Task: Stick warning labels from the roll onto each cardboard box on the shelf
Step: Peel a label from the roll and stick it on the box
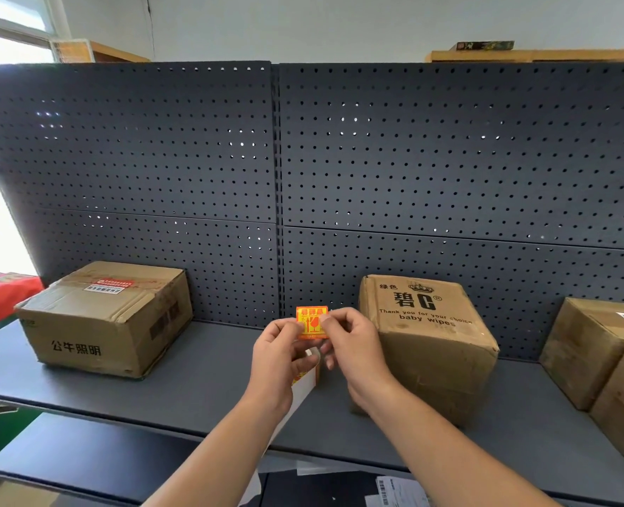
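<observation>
At the left end of the dark grey shelf sits a low, wide cardboard box with black printing on its front and a red-and-white sticker on its taped top. Behind it and across the whole width stands a dark pegboard wall. Over the middle of the shelf the left hand is closed around a white strip of backing paper that hangs down past the wrist, its thumb and forefinger pinching the left edge of an orange-and-yellow warning label. The right hand pinches the label's right edge between thumb and forefinger, so the label is held upright between both hands, in the air above the shelf and not yet on any box. Just to the right stands a taller box printed "baby wipes", tilted slightly. At the far right edge, another box with a sticker on top is partly cut off.
</observation>
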Motion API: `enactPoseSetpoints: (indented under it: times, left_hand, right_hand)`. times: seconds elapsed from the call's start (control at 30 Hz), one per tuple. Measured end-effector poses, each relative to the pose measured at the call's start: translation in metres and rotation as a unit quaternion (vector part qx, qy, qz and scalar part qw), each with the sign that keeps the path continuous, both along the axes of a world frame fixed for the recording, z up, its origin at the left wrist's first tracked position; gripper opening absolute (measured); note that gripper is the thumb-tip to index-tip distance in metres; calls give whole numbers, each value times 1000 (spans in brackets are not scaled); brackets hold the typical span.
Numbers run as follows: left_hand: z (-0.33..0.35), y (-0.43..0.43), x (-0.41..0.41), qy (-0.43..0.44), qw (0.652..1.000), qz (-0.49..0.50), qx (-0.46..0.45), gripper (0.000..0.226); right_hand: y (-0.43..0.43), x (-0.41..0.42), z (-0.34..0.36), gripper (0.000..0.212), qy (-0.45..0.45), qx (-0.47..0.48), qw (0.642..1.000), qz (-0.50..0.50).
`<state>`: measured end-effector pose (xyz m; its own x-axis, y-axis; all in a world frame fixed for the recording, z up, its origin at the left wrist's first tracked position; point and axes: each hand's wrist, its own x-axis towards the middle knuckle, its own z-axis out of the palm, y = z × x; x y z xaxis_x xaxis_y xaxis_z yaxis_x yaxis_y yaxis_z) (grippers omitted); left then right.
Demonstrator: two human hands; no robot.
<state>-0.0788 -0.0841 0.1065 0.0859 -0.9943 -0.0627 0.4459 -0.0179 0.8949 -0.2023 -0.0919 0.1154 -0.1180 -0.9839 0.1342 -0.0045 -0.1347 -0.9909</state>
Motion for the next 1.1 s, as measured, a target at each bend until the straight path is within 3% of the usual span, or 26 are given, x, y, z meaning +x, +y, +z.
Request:
enactPoseSetpoints:
  times: [0.17, 0.3, 0.53, 0.73, 0.87, 1.0, 1.1]
  left_hand:
    - [5, -4, -4, -52, 998, -6, -25, 5]
    - [13, -8, -13, -102, 992, -9, -68, 13]
    - [34, -16, -45, -180, 970, 29, -163, 7]
    - [54, -20, -83, -259, 945, 18, -201, 3]
    - [60, -17, -114, -273, 941, -21, -198, 11]
    - [63, -16, -144, -276, 946, -42, -164, 42]
    - [61, -19, -161, -314, 933, -55, -167, 43]
  right_hand:
    - [13, -8, 12, 8, 7, -27, 999, -15]
    - [18, -21, 24, 8, 65, -94, 992, -43]
    - [5, -64, 41, 8, 81, -107, 987, -92]
    - [2, -116, 53, 48, 89, -115, 980, -139]
    - [15, -157, 60, 37, 112, -119, 974, -160]
    - [21, -188, 59, 26, 138, -102, 968, -181]
    - [25, -207, 55, 21, 152, -73, 969, -180]
